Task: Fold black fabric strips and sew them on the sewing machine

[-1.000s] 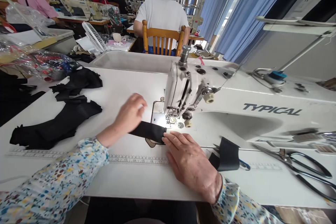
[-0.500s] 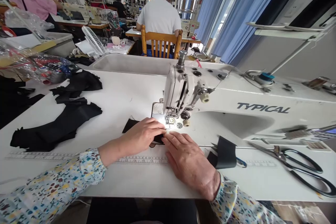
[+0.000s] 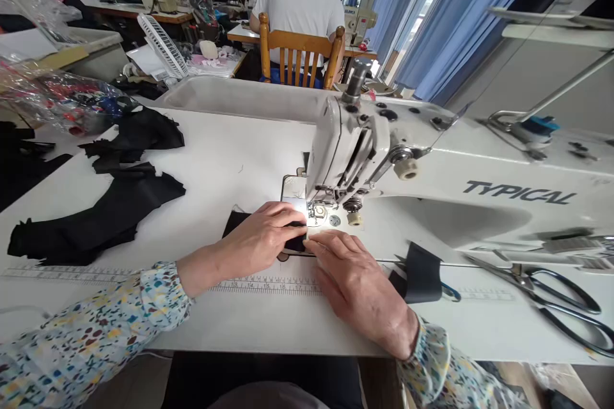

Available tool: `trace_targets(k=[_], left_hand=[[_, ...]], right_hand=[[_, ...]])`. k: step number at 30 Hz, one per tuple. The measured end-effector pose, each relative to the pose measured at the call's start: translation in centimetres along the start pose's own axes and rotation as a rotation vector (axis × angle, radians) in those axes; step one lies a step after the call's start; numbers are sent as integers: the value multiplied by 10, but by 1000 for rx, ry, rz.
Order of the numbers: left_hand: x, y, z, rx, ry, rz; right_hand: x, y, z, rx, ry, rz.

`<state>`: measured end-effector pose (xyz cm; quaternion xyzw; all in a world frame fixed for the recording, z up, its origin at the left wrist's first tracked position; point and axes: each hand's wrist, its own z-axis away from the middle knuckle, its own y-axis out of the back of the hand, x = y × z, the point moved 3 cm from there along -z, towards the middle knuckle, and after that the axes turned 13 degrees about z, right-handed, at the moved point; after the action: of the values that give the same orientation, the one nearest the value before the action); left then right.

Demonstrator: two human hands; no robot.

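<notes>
A small piece of black fabric [image 3: 233, 223] lies on the white sewing table, its right end by the presser foot of the sewing machine [image 3: 336, 147]. My left hand [image 3: 259, 236] rests on this fabric, fingers together and pointing right, toward the lit needle area. Just in front of the needle plate [image 3: 293, 188], my right hand [image 3: 355, 281] lies palm down with its fingertips at the fabric's right edge. Its fingers are extended and lie close together. The fabric under both hands is partly hidden.
Black cut pieces [image 3: 100, 217] lie at the left. Large scissors [image 3: 532, 284] and a dark folded scrap [image 3: 423, 273] are on the right. A printed ruler [image 3: 268, 285] runs along the front. Beyond the table, a person [image 3: 302, 6] sits on a wooden chair [image 3: 300, 45].
The camera view has shifted, so the machine appears larger and farther right. Both hands keep nearly the same place by the needle, with the left fingers slightly more bent.
</notes>
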<state>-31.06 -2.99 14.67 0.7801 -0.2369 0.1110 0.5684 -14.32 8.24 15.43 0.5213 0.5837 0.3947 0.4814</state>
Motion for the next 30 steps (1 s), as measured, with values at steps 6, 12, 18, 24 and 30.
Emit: trace_targets(k=[6, 12, 18, 24, 30], left_hand=[[-1, -2, 0, 22, -25, 24], [1, 0, 4, 64, -27, -7], [-4, -1, -1, 73, -12, 22], [-8, -4, -7, 77, 14, 46], [-13, -5, -8, 93, 48, 52]], right_hand=[[-4, -5, 3, 32, 33, 110], [-5, -5, 6, 34, 29, 116], [8, 3, -2, 7, -60, 24], [12, -1, -7, -15, -56, 29], [16, -2, -13, -20, -89, 43]])
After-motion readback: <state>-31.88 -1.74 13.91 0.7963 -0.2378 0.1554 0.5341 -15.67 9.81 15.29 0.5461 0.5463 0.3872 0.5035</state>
